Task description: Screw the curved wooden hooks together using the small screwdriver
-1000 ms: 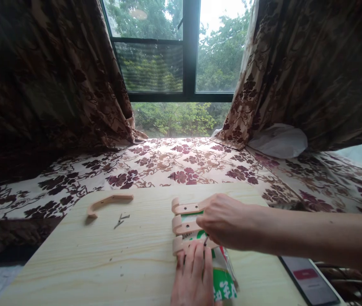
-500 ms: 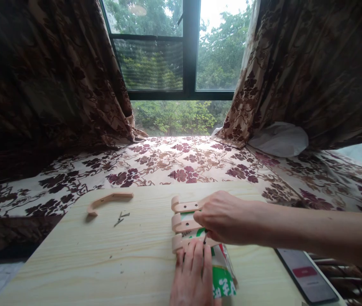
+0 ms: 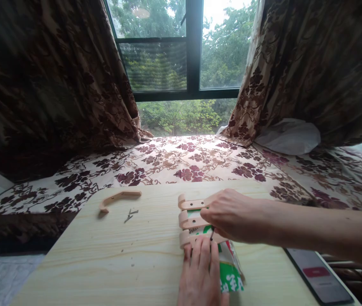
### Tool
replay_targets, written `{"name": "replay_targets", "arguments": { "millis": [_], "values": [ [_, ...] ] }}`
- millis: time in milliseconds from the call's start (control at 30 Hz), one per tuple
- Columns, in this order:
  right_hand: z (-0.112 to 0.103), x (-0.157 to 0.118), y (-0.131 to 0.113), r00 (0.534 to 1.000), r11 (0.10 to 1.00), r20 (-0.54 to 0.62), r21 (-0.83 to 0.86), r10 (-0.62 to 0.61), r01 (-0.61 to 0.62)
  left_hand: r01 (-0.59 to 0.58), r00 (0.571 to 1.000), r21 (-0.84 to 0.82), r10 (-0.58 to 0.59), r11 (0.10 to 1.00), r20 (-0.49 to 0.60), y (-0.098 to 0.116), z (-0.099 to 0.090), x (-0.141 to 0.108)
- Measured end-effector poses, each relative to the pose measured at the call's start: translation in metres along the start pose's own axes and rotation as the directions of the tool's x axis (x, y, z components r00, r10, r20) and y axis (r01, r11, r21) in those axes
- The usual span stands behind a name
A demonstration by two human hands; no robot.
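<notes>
Curtains, one pair: brown floral, left (image 3: 56, 76) and right (image 3: 311, 63), parted.
Floral cloth (image 3: 168, 163), white with maroon blooms, spread below the window.
Tabletop (image 3: 104, 267), pale grained wood, rounded far corner.
Window (image 3: 193, 46), dark-framed, greenery outside.
White plastic bag (image 3: 291, 138), at the right curtain's foot.
Right hand (image 3: 227, 214), clenched over the hooks, a slim dark shaft jutting below it; the fist hides what else it grips.
Left hand (image 3: 200, 272), fingers extended, laid on the nearest hook.
Phone (image 3: 321, 276), screen up, at the tabletop's right edge.
Packet (image 3: 230, 276), green and white, under the hooks.
Wooden hooks (image 3: 186, 220), three, side by side, curled ends leftward.
Loose hook (image 3: 120, 196), far left of the tabletop.
Screws (image 3: 129, 216), a few, near the loose hook.
Slim dark shaft (image 3: 212, 234), between the hands.
</notes>
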State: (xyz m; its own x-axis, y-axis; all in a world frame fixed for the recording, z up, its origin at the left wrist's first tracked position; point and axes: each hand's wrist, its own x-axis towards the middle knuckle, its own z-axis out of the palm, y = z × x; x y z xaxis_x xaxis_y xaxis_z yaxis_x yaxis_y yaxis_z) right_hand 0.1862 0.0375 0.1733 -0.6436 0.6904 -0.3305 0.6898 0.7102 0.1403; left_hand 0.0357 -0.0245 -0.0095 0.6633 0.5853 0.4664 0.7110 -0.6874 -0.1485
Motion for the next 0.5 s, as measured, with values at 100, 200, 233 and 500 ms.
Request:
{"name": "replay_targets", "arguments": {
  "millis": [100,200,233,500],
  "values": [
    [0.0019,-0.0023,0.0027,0.995,0.998,-0.070,0.016,-0.066,0.068,0.007,1.000,-0.014,-0.007,1.000,0.010,0.0014,-0.0014,0.0002],
    [0.0023,-0.0016,0.0026,0.994,0.996,-0.056,0.015,-0.090,0.091,0.024,1.000,-0.035,-0.024,0.999,-0.008,0.0025,-0.0011,0.0007],
    [0.0016,-0.0010,0.0019,0.996,0.996,-0.034,0.012,-0.084,0.085,0.031,0.999,-0.039,-0.032,0.999,-0.015,0.0025,-0.0011,0.0008],
    [-0.0031,-0.0047,-0.0004,1.000,1.000,-0.019,0.015,-0.004,0.004,-0.019,0.994,0.034,0.023,0.999,-0.109,-0.0019,0.0085,0.0001]
  ]
}}
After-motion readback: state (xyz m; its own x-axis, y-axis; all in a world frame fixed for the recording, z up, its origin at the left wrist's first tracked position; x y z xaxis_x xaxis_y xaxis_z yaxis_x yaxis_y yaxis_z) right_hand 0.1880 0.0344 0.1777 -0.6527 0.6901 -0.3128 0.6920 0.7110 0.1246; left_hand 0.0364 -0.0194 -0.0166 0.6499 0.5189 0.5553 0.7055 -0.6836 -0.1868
